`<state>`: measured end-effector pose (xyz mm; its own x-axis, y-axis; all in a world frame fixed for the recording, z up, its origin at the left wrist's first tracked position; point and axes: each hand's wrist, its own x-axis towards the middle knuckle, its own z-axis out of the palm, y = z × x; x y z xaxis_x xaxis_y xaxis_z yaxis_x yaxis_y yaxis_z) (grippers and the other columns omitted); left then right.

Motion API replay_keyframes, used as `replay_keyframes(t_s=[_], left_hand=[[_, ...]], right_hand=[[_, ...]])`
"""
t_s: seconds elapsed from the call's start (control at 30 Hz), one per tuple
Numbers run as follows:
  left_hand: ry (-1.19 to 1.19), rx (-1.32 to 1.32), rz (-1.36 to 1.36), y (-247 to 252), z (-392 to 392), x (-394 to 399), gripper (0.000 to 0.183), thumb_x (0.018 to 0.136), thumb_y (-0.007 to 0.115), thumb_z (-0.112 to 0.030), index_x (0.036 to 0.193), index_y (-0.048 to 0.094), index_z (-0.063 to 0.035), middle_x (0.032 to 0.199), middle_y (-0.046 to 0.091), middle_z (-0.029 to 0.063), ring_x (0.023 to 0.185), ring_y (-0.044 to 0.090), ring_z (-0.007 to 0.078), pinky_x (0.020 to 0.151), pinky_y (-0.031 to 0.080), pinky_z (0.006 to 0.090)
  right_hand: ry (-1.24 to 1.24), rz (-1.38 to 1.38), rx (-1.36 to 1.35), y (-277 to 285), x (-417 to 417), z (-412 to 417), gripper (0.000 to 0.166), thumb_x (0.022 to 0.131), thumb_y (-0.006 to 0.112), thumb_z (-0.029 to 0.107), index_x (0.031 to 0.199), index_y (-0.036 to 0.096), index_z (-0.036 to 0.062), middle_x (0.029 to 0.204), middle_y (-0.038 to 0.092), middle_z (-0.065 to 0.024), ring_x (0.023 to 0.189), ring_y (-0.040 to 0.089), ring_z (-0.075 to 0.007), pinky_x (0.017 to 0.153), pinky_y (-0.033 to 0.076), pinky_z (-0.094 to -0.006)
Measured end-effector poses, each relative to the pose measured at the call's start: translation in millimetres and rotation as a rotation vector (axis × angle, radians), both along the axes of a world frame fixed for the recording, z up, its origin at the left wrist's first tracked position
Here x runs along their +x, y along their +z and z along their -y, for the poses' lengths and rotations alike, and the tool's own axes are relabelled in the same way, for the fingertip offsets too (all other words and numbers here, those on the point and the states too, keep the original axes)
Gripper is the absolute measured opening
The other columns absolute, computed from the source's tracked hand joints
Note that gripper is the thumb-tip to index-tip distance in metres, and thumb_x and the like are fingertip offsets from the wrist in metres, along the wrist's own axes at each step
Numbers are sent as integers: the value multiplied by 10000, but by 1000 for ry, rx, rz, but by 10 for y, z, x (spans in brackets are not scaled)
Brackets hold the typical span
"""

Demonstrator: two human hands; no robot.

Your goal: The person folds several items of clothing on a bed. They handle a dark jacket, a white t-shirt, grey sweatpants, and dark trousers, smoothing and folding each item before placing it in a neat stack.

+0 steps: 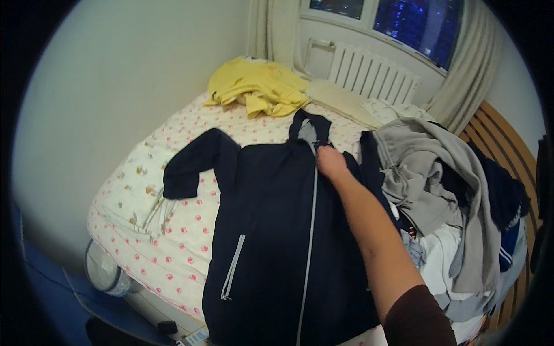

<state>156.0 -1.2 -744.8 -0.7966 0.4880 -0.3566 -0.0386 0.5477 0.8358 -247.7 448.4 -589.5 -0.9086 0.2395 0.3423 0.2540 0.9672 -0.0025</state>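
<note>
A dark navy hooded jacket lies spread front up on a bed, its long light zip running down the front. One sleeve is bent out over the sheet at the left, and a light-trimmed zipped pocket shows below it. My right hand reaches across from the lower right, its fingers closed at the top of the front zip, just below the collar. What exactly the fingers pinch is hidden, though they look closed on the jacket there. My left hand is out of view.
A yellow garment lies at the bed's far end. Heaped at the right are a grey garment and other clothes, beside a slatted wooden headboard. A wall, a radiator and a lidded bin border the bed.
</note>
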Motion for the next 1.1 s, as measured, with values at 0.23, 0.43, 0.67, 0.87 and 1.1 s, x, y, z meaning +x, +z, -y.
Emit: replay_keyframes(t_s=[0.23,0.43,0.67,0.87,1.1], left_hand=[[94,29,53,124,-33,-170,393,906,660,-299,1222,617,-71,1134,635,168,1026,609,343,869,480,492],[153,19,112,196,-107,-286,418,897,669,-294,1225,605,-43,1150,626,175,1048,600,352,890,477,498],[155,93,127,355,-105,-205,450,885,680,-288,1229,592,-11,1169,615,182,1074,588,362,913,474,505],[162,42,181,-94,111,41,481,870,696,-292,1226,585,11,1188,606,195,1091,581,388,923,468,526],[-177,19,812,664,138,-484,478,855,715,-473,1117,709,-74,1033,701,133,938,654,196,830,514,300]], right_hand=[[-47,-249,-79,-417,-668,-563,190,867,557,157,880,661,-2,859,672,-254,848,657,-424,776,531,-489],[-183,-410,-303,-957,-725,-451,198,882,609,217,887,693,39,858,682,-216,845,658,-411,769,524,-481],[15,-187,-868,-878,-427,-971,352,923,613,262,1176,626,17,1025,692,-187,947,662,-326,835,516,-401],[186,-218,-1145,-503,1533,121,541,912,690,248,1349,507,-12,1324,564,-169,1219,546,-241,1037,425,-345],[-277,-387,-892,-247,4552,773,615,821,777,317,1250,547,-59,1246,594,-195,1135,582,-293,1008,440,-369]])
